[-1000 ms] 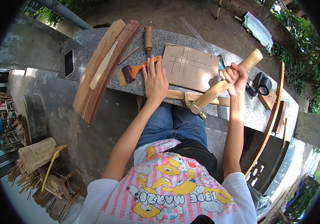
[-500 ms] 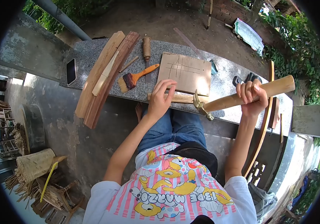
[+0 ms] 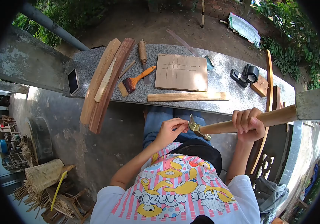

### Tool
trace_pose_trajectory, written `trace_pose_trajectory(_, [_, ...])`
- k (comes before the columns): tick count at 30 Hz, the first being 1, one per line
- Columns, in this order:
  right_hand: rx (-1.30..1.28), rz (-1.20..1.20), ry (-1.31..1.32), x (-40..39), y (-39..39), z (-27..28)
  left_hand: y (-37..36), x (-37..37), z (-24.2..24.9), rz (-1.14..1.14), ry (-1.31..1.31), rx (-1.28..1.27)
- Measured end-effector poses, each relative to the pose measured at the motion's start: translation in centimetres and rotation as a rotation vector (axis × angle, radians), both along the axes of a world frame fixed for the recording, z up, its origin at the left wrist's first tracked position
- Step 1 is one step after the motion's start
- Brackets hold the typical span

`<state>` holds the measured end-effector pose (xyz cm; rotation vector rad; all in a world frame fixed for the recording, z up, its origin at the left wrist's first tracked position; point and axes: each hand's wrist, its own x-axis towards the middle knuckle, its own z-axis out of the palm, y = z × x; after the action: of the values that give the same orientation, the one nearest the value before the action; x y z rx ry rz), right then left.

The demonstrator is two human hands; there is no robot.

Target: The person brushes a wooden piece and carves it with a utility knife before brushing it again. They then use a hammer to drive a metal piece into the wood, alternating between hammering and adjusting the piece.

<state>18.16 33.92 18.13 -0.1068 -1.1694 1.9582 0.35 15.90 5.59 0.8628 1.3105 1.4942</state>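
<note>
My right hand (image 3: 247, 124) is wrapped around the wooden handle of a claw hammer (image 3: 219, 127), held over my lap in front of the bench. The metal head points to the left. Close to its claw, my left hand (image 3: 173, 130) has thumb and fingers drawn together in a pinch; whatever is between the fingertips, if anything, is too small to make out. Beyond the hands, a narrow wooden strip (image 3: 188, 97) lies along the near edge of the bench. Behind it rests a flat brown board (image 3: 181, 72) with ruled lines.
On the granite bench (image 3: 137, 97) lie a brush (image 3: 135, 81), a chisel (image 3: 142, 54), a clear ruler (image 3: 182, 42), a phone (image 3: 72, 81) and a black tool (image 3: 245, 75). Long wood pieces (image 3: 106, 87) overhang the left edge. A curved strip (image 3: 268, 108) stands at the right.
The hammer and both hands have come down and nearer my body, off the bench top. My left fingers have closed into a pinch and moved beside the hammer's claw.
</note>
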Motion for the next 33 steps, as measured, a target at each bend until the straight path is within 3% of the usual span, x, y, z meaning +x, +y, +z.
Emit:
trace_pose_trajectory(1, [-0.004, -0.005, 0.0, 0.3, -0.1, -0.3, -0.1, -0.2, 0.2, -0.008, 0.008, -0.006])
trace_pose_trajectory(3, [-0.007, -0.014, 0.017, 0.8, 0.0, -0.6, 0.0, -0.8, 1.1, 0.007, 0.452, 0.102])
trace_pose_trajectory(4, [-0.03, -0.009, 0.031, 1.0, 0.0, -0.7, 0.2, -1.4, 1.4, -0.001, 0.454, 0.1])
trace_pose_trajectory(6, [-0.053, -0.011, 0.043, 1.3, 0.1, -0.9, 1.3, -2.5, 1.9, 0.051, 0.869, 0.321])
trace_pose_trajectory(11, [0.005, -0.059, -0.101, 1.6, -0.1, -1.0, 3.8, -3.0, 2.7, 0.039, 0.606, 0.36])
trace_pose_trajectory(13, [0.015, -0.072, -0.149, 1.4, -0.4, -1.0, 4.9, -3.3, 2.5, 0.248, 0.586, 0.27])
trace_pose_trajectory(15, [0.064, -0.307, -0.772, 1.0, -1.1, -1.1, 5.6, -5.7, -0.1, 0.295, 0.641, 0.2])
trace_pose_trajectory(17, [0.188, -0.291, -0.999, -0.3, -0.7, -1.7, 5.8, -8.7, -3.4, 0.419, 1.254, 0.108])
trace_pose_trajectory(19, [0.533, -0.394, -0.987, -0.7, 0.5, -4.5, 4.7, -9.8, -4.8, 0.355, 1.331, 0.163])
trace_pose_trajectory(23, [0.783, -0.505, -1.156, -1.1, 2.1, -6.5, 3.3, -9.8, -6.9, 0.337, 1.36, 0.267])
trace_pose_trajectory(27, [0.717, -0.502, -1.128, -2.0, 1.7, -7.3, 2.9, -9.0, -8.0, 0.399, 1.405, 0.269])
trace_pose_trajectory(29, [0.579, -0.378, -1.235, -2.0, 1.4, -7.2, 2.9, -9.0, -8.2, 0.512, 1.479, 0.286])
trace_pose_trajectory(33, [0.363, -0.329, -1.179, -1.6, 1.1, -8.6, 3.0, -9.9, -7.5, 0.587, 1.45, 0.332])
